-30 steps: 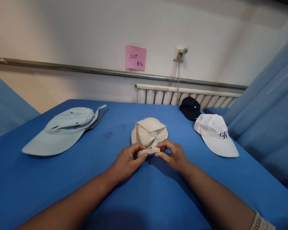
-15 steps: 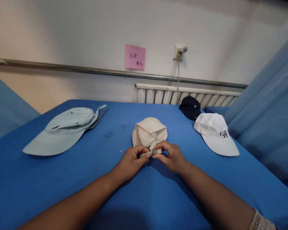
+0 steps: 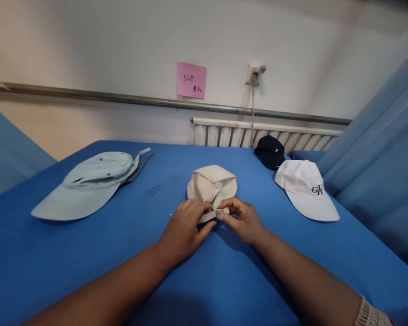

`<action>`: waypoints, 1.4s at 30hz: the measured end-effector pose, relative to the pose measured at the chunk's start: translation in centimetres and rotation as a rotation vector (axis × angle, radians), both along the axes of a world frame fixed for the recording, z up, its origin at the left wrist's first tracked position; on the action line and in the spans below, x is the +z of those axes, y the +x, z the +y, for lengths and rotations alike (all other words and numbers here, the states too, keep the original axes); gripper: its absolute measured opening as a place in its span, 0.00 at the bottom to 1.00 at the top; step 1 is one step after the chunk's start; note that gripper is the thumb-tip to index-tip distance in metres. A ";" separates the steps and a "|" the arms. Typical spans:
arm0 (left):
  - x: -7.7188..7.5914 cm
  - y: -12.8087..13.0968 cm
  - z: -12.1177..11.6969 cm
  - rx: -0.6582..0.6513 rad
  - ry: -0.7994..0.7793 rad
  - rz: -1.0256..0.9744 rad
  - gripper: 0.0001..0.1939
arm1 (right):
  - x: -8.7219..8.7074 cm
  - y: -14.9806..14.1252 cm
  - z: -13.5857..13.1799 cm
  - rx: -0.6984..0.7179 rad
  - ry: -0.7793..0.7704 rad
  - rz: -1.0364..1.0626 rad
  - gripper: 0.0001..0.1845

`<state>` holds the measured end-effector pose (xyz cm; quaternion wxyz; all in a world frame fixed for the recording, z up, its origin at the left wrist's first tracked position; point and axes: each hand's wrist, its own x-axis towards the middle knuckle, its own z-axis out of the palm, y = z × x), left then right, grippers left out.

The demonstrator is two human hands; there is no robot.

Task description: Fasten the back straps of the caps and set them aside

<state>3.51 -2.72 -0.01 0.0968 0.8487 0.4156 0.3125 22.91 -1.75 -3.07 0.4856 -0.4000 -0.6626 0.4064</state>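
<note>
With my left hand (image 3: pixel 182 230) curled over the strap (image 3: pixel 207 217), its grip unclear, and my right hand (image 3: pixel 247 223) pinching it at the buckle (image 3: pixel 219 212), the strap runs crosswise between them, the beige cap (image 3: pixel 212 179) just beyond, toward the far edge of the blue surface (image 3: pixel 224 280).

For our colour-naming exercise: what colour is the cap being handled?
The cap is cream, showing best in the head view.

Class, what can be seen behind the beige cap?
Behind the beige cap, blue cloth stretches back toward the radiator; whatever the cap itself covers cannot be seen.
</note>
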 end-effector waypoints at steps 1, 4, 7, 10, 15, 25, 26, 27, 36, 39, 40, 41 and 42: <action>0.1 0.1 0.0 -0.016 0.061 0.027 0.12 | 0.0 -0.1 0.0 -0.002 -0.017 0.025 0.08; 0.2 0.5 0.1 -0.028 0.174 0.074 0.12 | 0.1 -0.2 -0.1 -0.007 -0.041 0.058 0.09; 0.3 0.7 0.3 -0.006 0.221 0.095 0.09 | 0.3 -0.1 -0.2 -0.003 -0.020 0.045 0.09; 0.4 0.7 0.3 0.006 0.239 0.106 0.07 | 0.7 0.0 -0.3 0.033 0.015 0.055 0.06; 0.6 0.5 0.3 0.023 0.267 0.124 0.05 | 0.7 0.0 -0.5 0.043 0.011 0.081 0.05; 0.4 0.2 0.7 0.086 0.232 0.106 0.05 | 0.3 0.7 0.8 -0.131 -0.081 0.248 0.10; 0.4 0.2 0.7 0.083 0.226 0.102 0.04 | 0.3 0.7 1.0 -0.137 -0.101 0.278 0.11; 0.3 0.2 0.7 0.079 0.220 0.100 0.04 | 0.3 0.6 1.1 -0.144 -0.125 0.309 0.12; -0.2 -0.1 1.0 0.085 0.210 0.087 0.04 | 0.5 -0.1 -0.1 -0.161 -0.740 0.592 0.20; -0.3 -0.1 1.0 0.086 0.220 0.081 0.04 | 0.6 -0.6 -1.1 0.045 -0.895 0.660 0.17; -0.3 -0.1 1.0 0.086 0.224 0.078 0.03 | 0.8 -0.9 -1.4 0.100 -0.914 0.682 0.17; -0.3 0.0 1.0 0.085 0.225 0.075 0.03 | 0.9 -1.1 -1.6 0.138 -0.919 0.705 0.16; -0.3 0.0 1.0 0.083 0.227 0.072 0.03 | 1.0 -1.4 -1.8 0.157 -0.913 0.730 0.16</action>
